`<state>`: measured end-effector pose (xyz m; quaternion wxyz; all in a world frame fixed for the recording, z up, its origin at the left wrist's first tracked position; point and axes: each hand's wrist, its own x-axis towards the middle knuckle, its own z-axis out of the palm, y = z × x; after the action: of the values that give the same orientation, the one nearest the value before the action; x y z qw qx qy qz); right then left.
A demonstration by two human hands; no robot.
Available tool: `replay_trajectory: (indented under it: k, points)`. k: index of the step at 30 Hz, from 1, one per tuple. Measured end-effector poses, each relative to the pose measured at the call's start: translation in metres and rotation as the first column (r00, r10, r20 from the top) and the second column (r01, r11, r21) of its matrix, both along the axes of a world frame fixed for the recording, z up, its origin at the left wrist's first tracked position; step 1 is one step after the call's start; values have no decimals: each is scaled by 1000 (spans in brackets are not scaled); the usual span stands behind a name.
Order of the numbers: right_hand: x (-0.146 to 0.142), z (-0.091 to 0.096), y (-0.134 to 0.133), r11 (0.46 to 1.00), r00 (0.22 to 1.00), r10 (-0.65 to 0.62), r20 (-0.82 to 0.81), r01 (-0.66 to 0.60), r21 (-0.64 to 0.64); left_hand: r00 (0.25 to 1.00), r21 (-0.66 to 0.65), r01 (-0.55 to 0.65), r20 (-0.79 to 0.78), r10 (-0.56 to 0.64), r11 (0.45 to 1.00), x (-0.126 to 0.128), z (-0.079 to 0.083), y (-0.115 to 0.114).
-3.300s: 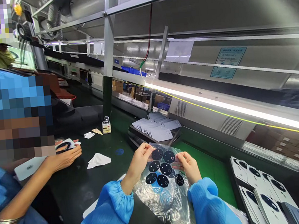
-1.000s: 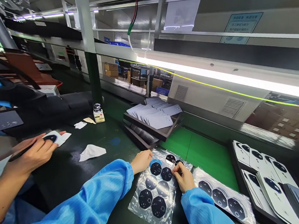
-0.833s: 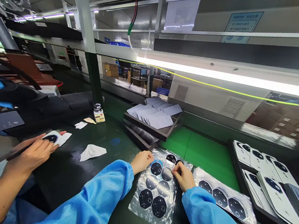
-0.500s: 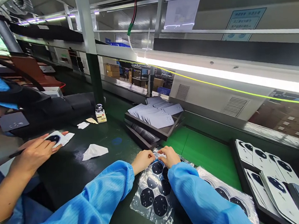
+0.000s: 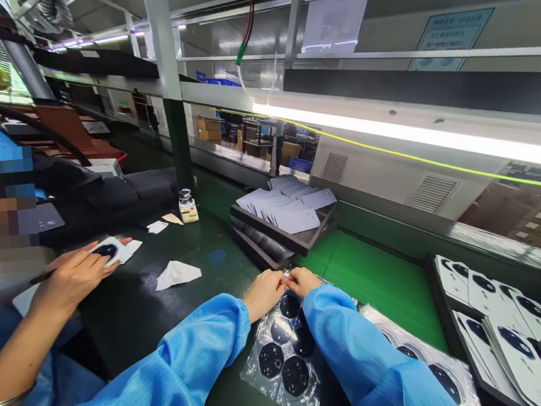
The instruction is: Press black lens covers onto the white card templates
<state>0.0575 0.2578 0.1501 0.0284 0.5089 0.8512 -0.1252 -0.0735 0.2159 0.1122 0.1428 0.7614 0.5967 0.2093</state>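
A clear plastic bag [image 5: 271, 380] holding several black octagonal lens pieces [image 5: 295, 375] lies flat on the dark bench in front of me. My left hand [image 5: 266, 292] and my right hand [image 5: 302, 281] meet at the bag's far edge, fingers pinched together on the plastic there. Both arms wear blue sleeves. A second clear bag [image 5: 445, 385] with more black pieces lies to the right, partly under my right sleeve.
A black tray [image 5: 302, 243] of grey cards stands just beyond my hands. White phone back covers [image 5: 495, 335] fill a tray at the right. A co-worker's hand [image 5: 71, 277] at the left works on a white part. A small bottle [image 5: 188, 207] and white wipes [image 5: 177, 274] lie behind.
The bag went from held up in both hands to lying on the bench. My right hand moved from the bag's right side to its far edge, meeting the left hand.
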Motion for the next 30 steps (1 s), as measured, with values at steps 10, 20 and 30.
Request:
replay_trajectory:
  k: [10,20,30]
  points:
    - [0,-5,8,999,1000,-7,5,7,-32,975,127,184,-152,-164,975,-3,0,-12]
    - [6,-5,11,998,997,66,-44,-66,-7,995,-35,-8,96,12,999,-9,-3,-2]
    - [12,-5,11,984,985,169,-46,-166,64,965,-230,-23,251,82,973,-7,7,3]
